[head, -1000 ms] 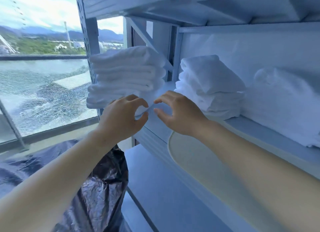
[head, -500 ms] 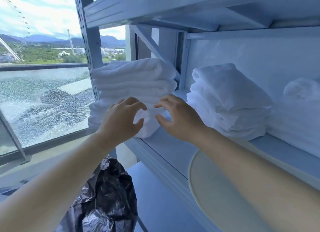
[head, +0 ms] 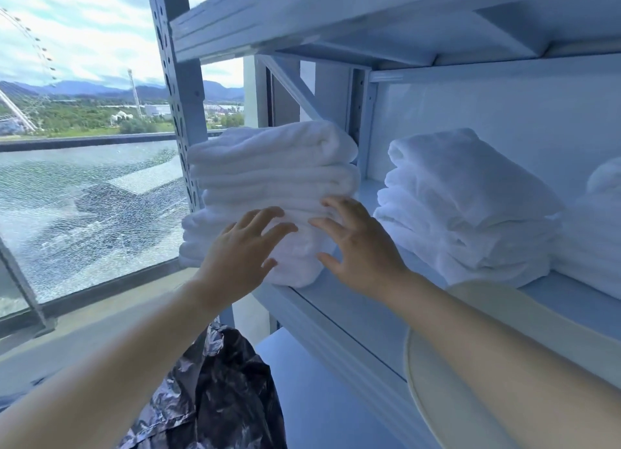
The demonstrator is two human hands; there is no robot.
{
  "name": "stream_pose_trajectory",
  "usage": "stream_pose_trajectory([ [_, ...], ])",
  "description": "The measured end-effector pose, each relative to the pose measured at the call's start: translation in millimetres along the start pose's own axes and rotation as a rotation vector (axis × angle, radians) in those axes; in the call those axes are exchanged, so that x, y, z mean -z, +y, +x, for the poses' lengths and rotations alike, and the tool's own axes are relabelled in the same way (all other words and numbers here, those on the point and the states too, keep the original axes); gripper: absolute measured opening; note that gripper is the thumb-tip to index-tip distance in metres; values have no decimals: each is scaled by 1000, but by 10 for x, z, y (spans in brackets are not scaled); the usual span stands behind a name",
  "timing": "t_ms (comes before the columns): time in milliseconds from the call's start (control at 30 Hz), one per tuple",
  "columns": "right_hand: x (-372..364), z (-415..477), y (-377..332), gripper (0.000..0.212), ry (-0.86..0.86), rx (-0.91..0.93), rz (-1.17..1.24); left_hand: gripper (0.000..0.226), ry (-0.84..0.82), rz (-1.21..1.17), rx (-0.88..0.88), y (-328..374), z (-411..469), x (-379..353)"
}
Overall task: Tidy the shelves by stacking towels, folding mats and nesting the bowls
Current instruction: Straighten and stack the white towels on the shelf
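Note:
A tall stack of folded white towels (head: 272,166) stands at the left end of a pale metal shelf (head: 353,314). My left hand (head: 240,250) is spread flat against the stack's front, low down. My right hand (head: 359,247) is spread too, fingertips touching the stack's right front corner. Neither hand holds anything. A second, shorter stack of white towels (head: 467,206) sits to the right on the same shelf. More white towels (head: 601,233) lie at the far right edge, partly cut off.
A cream round flat thing (head: 470,364) rests on the shelf's front edge under my right forearm. A crumpled black plastic bag (head: 215,391) lies below beside the shelf post (head: 181,112). A lower shelf (head: 319,398) and a cracked window pane (head: 84,206) are in view.
Both hands went from pinched together in front of the left stack to spread open against its front. The view has risen and come closer to the shelf.

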State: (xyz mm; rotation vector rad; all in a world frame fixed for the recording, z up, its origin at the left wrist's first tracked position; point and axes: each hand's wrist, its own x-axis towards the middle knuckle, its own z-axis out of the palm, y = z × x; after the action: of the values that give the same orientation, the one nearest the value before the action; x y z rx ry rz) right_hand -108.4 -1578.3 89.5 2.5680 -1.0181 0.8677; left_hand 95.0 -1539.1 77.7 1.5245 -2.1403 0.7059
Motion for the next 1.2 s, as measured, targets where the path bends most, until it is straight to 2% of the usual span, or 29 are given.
stream_pose_trajectory([
  [200,-41,-4,105,45,1,-16,5,58,89,-30,26,87,129,-119],
  [500,-83,8,391,48,9,-59,-7,58,98,10,63,316,369,-253],
  [700,-128,44,593,60,-122,-162,-40,62,42,51,140,501,623,-367],
  [933,-147,-1,684,66,-236,-230,-41,59,-43,243,244,694,838,-533],
  [1067,-55,-53,744,64,-261,-240,-57,57,-33,304,274,765,920,-539],
  [1200,91,-141,775,63,-224,-240,-31,65,-88,214,311,812,983,-575],
])
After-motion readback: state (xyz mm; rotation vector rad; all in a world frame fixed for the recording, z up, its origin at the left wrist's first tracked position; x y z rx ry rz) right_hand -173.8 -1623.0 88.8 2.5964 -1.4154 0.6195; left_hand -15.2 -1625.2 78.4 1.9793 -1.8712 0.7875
